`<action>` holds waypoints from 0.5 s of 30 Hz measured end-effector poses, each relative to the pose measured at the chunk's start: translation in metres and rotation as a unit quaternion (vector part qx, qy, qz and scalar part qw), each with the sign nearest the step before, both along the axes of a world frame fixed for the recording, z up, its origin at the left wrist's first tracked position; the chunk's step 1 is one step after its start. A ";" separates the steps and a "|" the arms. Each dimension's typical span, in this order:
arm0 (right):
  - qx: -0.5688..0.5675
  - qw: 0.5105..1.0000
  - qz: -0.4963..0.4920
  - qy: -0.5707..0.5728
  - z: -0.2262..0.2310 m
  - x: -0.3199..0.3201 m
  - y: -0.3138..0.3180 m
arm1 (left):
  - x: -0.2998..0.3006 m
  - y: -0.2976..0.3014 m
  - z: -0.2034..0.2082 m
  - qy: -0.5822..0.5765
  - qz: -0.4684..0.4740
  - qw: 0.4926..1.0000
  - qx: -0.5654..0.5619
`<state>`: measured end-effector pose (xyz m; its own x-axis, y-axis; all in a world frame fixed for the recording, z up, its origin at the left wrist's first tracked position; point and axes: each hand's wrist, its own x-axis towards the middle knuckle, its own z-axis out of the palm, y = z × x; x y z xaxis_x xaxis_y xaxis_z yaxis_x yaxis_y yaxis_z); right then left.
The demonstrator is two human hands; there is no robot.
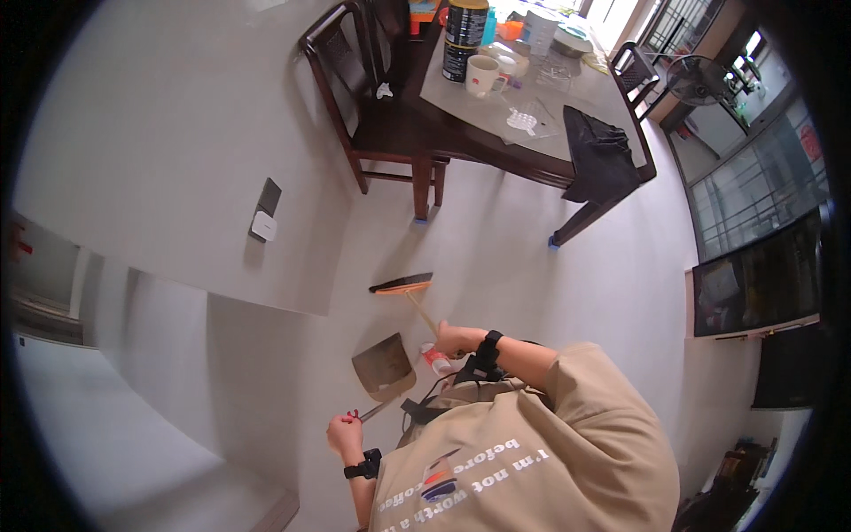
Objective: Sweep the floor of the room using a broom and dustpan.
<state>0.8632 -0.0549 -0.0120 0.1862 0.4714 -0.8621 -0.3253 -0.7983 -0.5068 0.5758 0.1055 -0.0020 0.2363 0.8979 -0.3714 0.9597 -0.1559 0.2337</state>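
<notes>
My right hand point(457, 338) is closed round the pale stick of a broom point(402, 285). The broom's head, orange with dark bristles, rests on the floor ahead of me. Down at the left, my left hand point(344, 434) grips the handle of a dustpan point(379, 362), its fingers wrapped round the upper end. The pan is brownish grey and lies low by the floor, nearer to me than the broom head and a little left of it. Just below my right hand shows a red and white thing point(434, 358), partly hidden, whose kind I cannot make out.
A dark wooden table point(496, 152) stands ahead, with a mug point(482, 76), a black canister point(464, 40) and a black cloth or bag point(599, 152) on it. A wooden chair point(381, 133) is at its left. White walls run along the left; a television point(758, 275) is at right.
</notes>
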 end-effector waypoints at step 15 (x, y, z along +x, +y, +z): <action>0.005 0.969 -0.196 -0.148 0.061 -0.025 -0.143 | -0.049 -0.075 -0.009 -0.114 -0.065 0.991 -0.006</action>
